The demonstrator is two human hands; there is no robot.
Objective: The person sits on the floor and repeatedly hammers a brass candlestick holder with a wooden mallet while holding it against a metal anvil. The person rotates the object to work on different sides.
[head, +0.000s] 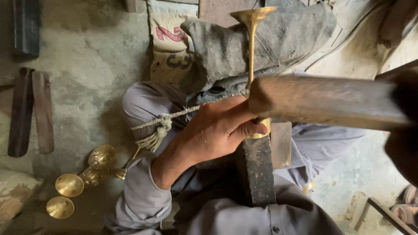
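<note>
Left hand (213, 130) fingers around brass stem (251, 52); right hand (402, 130) blurred, grip unclear; numbered beige sack (167, 43) behind.

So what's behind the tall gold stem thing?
Behind the brass stem lies a crumpled grey cloth, on sacking. The left hand grips the stem's lower end, hiding it, and a blurred wooden handle crosses in front.

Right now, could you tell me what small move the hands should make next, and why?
Probably bring the wooden mallet down lightly on the brass stem: the left hand pins it against the dark iron block, and the mallet hangs just above that spot.
</note>
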